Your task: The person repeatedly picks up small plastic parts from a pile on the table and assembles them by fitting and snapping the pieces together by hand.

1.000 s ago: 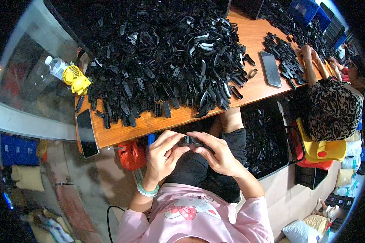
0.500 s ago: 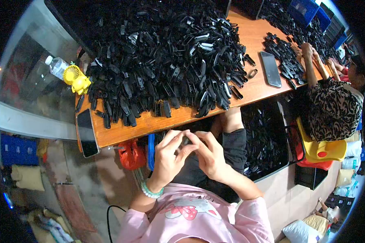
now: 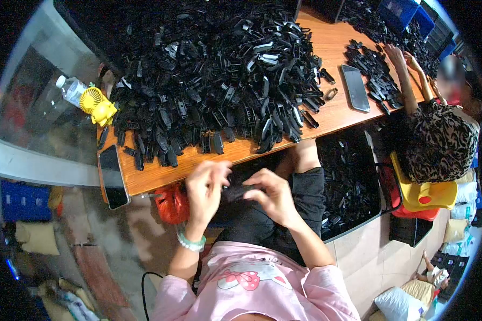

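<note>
My right hand (image 3: 273,195) is above my lap with thumb and fingers pinched together. Between them is a small black plastic part (image 3: 235,192), hard to make out against the dark shorts. My left hand (image 3: 205,188), with a pale green bead bracelet on its wrist, is raised beside it, apart from the right hand. Motion smears its fingers, so its grip is unclear. Just beyond both hands, a large heap of black plastic parts (image 3: 198,91) covers much of the wooden table (image 3: 198,167).
A phone (image 3: 113,176) lies at the table's left corner, near a yellow fan (image 3: 97,107) and a plastic bottle (image 3: 71,90). Another phone (image 3: 354,88) lies to the right. A co-worker (image 3: 442,142) reaches over the table there. A red bag (image 3: 171,204) hangs below the edge.
My hands, close together before, have moved apart. The left has shifted left and the black part now shows by the right fingers. The co-worker's hands have moved away over the table.
</note>
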A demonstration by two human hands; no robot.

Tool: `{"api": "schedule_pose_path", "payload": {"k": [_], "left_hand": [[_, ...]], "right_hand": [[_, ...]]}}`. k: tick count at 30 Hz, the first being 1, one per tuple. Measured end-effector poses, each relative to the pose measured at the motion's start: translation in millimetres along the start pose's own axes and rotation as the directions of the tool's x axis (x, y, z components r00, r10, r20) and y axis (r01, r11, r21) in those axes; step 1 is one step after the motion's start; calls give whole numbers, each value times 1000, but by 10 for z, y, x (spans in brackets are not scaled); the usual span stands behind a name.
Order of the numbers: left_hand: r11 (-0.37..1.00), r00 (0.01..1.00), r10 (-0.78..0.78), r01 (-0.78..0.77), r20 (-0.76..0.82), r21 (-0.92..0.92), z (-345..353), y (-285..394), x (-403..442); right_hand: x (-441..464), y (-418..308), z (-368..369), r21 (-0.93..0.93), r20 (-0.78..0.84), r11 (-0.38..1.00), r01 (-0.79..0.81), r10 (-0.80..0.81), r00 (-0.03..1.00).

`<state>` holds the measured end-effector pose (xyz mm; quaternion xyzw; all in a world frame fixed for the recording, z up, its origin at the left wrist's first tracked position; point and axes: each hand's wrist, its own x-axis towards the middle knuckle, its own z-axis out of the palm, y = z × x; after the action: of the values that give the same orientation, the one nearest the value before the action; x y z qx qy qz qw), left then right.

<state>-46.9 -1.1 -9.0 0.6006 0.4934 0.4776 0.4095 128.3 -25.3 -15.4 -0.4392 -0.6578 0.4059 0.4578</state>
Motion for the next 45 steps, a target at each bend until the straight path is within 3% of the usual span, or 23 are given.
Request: {"api": "schedule_pose_path", "payload": {"k": [2, 4, 6, 10, 12, 14, 16, 18, 20, 21, 22, 24, 25, 26, 28, 29, 30, 31, 34, 39, 42, 44, 45], "left_hand": [[811, 925, 346, -209, -158, 547, -25, -59, 227], [774, 945, 277, -111, -176, 623, -17, -136, 360], [655, 939, 324, -137, -113, 743, -6, -153, 432], [583, 955, 281, -90, -97, 808, -15, -169, 469], [545, 960, 263, -68, -94, 836, -31, -167, 451], [565, 953, 284, -79, -104, 821, -51, -184, 415], [615, 943, 302, -78, -143, 785, -55, -177, 350], [659, 932, 310, -69, -186, 749, -71, -181, 307], [896, 944, 139, 9, -299, 445, -60, -206, 280], [919, 924, 229, -102, -307, 380, -60, -251, 269], [919, 925, 225, -97, -307, 383, -77, -246, 247], [997, 989, -74, 71, -131, -27, -113, -171, 206], [970, 995, -96, 85, -36, -228, -74, -87, 187], [995, 999, 39, -39, -8, -97, 11, -121, 165], [980, 995, 12, 7, 95, -197, 120, -25, 87], [987, 988, -50, 72, 149, -146, 115, 52, 62], [987, 973, -112, 133, 200, -94, 109, 156, 42], [993, 977, -114, 117, 183, -4, 133, 281, 27], [968, 973, 177, -199, 146, 154, 139, 356, 19], [980, 980, 138, -156, 145, 124, 91, 431, -41], [986, 980, 90, -113, 176, 126, 53, 528, -52], [979, 978, 95, -126, 188, 158, 54, 546, -50], [960, 968, 192, -220, 164, 175, 68, 532, -50]], "right_hand": [[-36, -18, 64, 127, 80, 984, -124, 115, 990], [-20, 21, -33, 74, 77, 992, -100, 94, 993], [95, 108, -271, -203, -99, 970, 131, -154, 983], [495, 355, -994, -564, -469, 823, 65, -385, 795], [699, 705, -1438, -583, -556, 793, -174, -235, 797], [865, 926, -1740, -772, -483, 597, -217, -330, 811], [958, 1103, -1893, -858, -440, 408, -313, -268, 857], [1023, 1126, -1977, -879, -431, 359, -315, -314, 846], [978, 1056, -1982, -902, -404, 289, -319, -310, 861], [937, 1002, -1963, -902, -403, 291, -319, -304, 863], [905, 948, -1939, -893, -408, 337, -299, -324, 853], [858, 782, -1823, -858, -437, 455, -237, -406, 802], [823, 685, -1696, -778, -477, 597, -195, -358, 803], [787, 559, -1533, -673, -509, 724, -152, -303, 806], [717, 210, -1137, -271, -472, 962, -21, -114, 874], [637, -5, -993, -28, -372, 998, -52, 38, 927], [550, -185, -869, 208, -233, 972, -111, 160, 959], [473, -292, -743, 352, -137, 932, -89, 145, 980], [314, -287, -476, 618, 23, 786, -23, 11, 1000], [159, -277, -359, 571, 120, 816, -91, 26, 992], [159, -315, -406, 11, 183, 999, 46, -47, 982], [147, -326, -377, -64, 180, 992, 105, -92, 979], [133, -330, -367, -119, 182, 985, 125, -102, 978]]}}
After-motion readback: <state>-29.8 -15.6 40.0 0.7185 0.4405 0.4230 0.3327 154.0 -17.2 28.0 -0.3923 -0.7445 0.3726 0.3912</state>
